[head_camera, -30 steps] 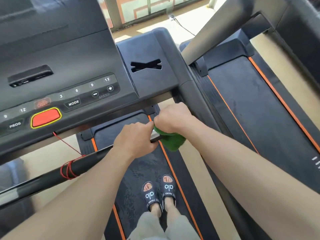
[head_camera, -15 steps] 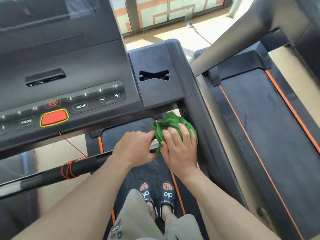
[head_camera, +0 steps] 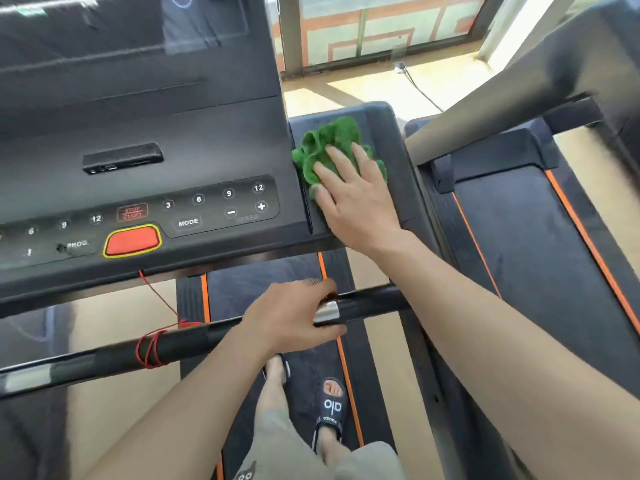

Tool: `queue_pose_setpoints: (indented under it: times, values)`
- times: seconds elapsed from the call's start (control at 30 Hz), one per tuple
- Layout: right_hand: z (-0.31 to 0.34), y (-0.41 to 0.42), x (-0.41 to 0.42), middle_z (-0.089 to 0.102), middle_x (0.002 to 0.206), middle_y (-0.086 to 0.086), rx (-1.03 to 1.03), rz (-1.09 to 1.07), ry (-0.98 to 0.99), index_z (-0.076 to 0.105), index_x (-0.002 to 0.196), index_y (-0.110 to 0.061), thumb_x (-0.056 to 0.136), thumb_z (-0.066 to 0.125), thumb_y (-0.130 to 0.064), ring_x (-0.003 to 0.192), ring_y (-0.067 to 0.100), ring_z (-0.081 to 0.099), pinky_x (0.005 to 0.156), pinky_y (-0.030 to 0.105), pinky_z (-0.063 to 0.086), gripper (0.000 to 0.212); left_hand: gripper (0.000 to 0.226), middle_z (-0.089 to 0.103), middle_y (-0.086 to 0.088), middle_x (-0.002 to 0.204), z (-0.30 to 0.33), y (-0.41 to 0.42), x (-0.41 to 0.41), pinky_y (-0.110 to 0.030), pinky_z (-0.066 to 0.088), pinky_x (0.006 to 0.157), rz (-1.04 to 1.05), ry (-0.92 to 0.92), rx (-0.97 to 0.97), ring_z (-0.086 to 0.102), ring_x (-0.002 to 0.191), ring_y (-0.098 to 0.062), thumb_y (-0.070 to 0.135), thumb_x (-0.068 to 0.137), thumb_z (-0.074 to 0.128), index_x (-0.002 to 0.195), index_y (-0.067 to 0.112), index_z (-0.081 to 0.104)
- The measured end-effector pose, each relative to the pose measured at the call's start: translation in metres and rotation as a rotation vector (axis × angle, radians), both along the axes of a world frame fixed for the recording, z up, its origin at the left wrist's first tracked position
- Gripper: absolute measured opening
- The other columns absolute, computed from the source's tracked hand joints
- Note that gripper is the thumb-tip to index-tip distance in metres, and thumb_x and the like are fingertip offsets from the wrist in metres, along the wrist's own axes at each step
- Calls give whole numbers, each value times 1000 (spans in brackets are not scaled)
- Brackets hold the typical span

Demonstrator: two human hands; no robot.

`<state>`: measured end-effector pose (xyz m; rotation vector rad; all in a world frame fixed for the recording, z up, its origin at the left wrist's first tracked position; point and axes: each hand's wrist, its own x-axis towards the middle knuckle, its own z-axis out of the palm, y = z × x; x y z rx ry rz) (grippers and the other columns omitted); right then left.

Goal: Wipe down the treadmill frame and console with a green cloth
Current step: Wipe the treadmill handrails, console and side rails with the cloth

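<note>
Green cloth (head_camera: 329, 150) bunched on console (head_camera: 138, 126) side tray, pressed flat under right hand (head_camera: 353, 199) with straight, slightly spread fingers, evidently for wiping; left hand (head_camera: 294, 317) curled round handlebar (head_camera: 367, 304), seemingly for balance.

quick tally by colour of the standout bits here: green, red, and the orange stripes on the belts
green: 1, the green cloth under the right hand
red: 2, the red button and the red cord on the handlebar, which the left hand grips
orange: 4, belt stripes
total: 7
</note>
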<state>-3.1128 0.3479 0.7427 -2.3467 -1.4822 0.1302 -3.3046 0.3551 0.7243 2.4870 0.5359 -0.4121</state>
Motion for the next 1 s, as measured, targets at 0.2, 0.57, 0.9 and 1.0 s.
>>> queue_pose_setpoints:
  times: [0.2,0.57,0.9,1.0]
  values:
    - [-5,0,7,21,168,-1,-132,54,-67,38,154,-28,104,20,-42,156,33,7,125,52,14,55,10,55,5,81,30,33,12,-36,45,67,330,-619,195,53,74,-18,23,93,55,91,14,57]
    - [0,83,39,19,169,-2,-232,-55,-6,31,158,-27,107,19,-41,156,30,1,127,48,6,54,23,50,-5,71,12,84,61,-40,36,59,66,-639,874,47,63,-27,17,99,50,77,12,55]
    - [-8,-10,0,56,146,8,-22,32,-166,63,134,-14,105,36,-30,137,43,43,114,54,37,43,21,53,-7,76,12,80,58,-42,37,62,126,-616,854,48,67,-29,16,100,46,83,10,56]
    - [-2,28,27,42,158,5,-99,6,-152,55,143,-19,106,31,-36,146,40,31,119,51,29,48,21,52,-7,75,11,80,59,-42,37,61,120,-608,877,48,66,-29,16,100,45,83,10,56]
